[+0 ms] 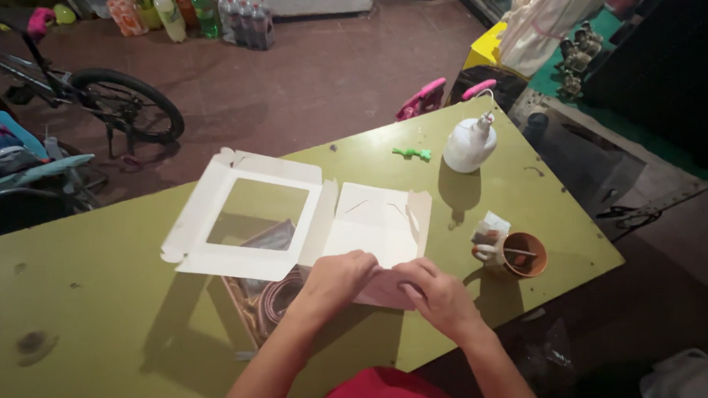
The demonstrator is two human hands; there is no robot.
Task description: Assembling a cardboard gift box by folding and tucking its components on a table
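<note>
Hands side by side, fingers pressing box

Bare table lies left; bottle and cup crowd right.

Bare forearms, no sleeves; red garment at the waist.

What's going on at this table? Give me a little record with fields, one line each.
Setting: olive-green table on a reddish floor
Left hand: pressing on the white cardboard box blank
Right hand: on the blank's near edge
Window flap: cut-out panel, raised on the left
Beneath flap: clear packet with a coiled item
Nearby: white squeeze bottle, brown cup, small green piece
Background: bicycle, drink bottles
</note>
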